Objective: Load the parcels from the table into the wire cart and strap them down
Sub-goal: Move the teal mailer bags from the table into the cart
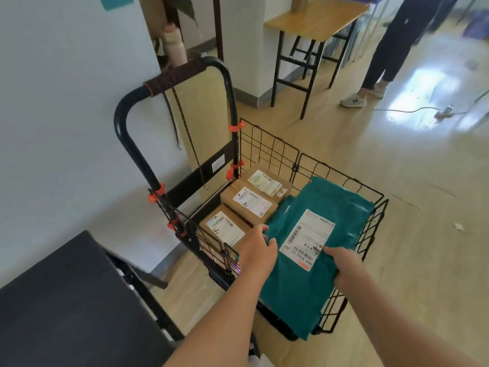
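Both my hands are on the green mailer bag point(333, 202). My left hand point(258, 249) grips its left edge, fingers curled over the plastic. My right hand point(344, 266) pinches the near edge beside the white label point(307, 238), thumb on top. The bag lies across the right side of the wire cart point(267, 144), with its near end hanging over the rim. Three cardboard boxes point(251, 201) sit in a row inside, along the handle side. An elastic cord point(186, 131) hangs from the handle point(174, 75). Black table point(66, 300) to my left.
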`<state>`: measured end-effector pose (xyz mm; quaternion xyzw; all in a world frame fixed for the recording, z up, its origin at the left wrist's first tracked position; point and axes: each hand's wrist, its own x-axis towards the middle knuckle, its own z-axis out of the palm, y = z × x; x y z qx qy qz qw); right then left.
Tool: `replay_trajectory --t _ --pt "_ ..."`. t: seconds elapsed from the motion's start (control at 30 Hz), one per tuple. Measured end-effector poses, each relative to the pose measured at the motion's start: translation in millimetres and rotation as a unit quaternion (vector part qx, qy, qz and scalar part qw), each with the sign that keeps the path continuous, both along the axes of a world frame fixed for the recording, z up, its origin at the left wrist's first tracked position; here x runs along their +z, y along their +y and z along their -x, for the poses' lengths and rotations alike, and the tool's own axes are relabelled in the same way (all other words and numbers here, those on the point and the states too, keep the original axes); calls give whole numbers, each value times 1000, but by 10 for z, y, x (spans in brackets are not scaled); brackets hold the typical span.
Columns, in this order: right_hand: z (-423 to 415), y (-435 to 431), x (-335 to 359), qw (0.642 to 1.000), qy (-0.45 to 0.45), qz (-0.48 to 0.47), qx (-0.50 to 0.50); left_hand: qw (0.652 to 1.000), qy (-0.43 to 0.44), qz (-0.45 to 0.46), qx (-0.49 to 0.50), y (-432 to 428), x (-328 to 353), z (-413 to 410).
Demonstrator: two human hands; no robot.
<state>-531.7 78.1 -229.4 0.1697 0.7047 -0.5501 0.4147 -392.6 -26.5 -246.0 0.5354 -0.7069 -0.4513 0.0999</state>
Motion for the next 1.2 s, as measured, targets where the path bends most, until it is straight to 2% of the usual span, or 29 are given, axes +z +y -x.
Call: replay_trajectory --t 0.13,0.27,0.37,0.5,0.57,0.63,0.7,0.73,0.83,0.9,0.97,1.07,1.13,1.2 --pt "229 -70 -100 999 14 -31 -39 999 -18 13 -49 -186 -75 234" --pt "386 -75 -150 998 0 -37 -47 987 -63 -82 -125 -223 -210 393" --pt "493 -100 -257 999 -24 -42 -6 983 -55 -125 -126 -223 -278 521" --pt "668 -180 -437 995 -42 -67 67 986 -66 -98 -115 -235 -329 736" --pt "801 -227 -508 988 12 -108 106 988 -79 -90 -102 -235 -353 849" --pt "1010 -267 -526 963 132 -179 152 988 -95 -80 -88 -230 -379 956" --pt "1252 -311 -463 911 265 -223 224 985 -126 -75 -91 -190 -422 1055" --pt "1383 -338 -458 873 320 -231 286 980 -154 -75 -105 -152 -463 1108" --pt "1695 -446 -471 727 409 -221 505 957 -220 -116 -152 -11 -653 1255" --pt "1809 -506 -528 612 432 -197 633 947 -243 -145 -154 76 -787 1342" --pt "1856 -530 -627 489 438 -168 735 938 -271 -150 -156 146 -845 1417" --pt "1842 -522 -790 350 366 -174 845 934 -308 -100 -149 244 -868 1499" --pt "1818 -473 -904 285 302 -209 885 928 -339 -68 -137 309 -906 1511" --pt "1801 -420 -1010 250 262 -237 902 921 -364 -32 -133 388 -948 1480"
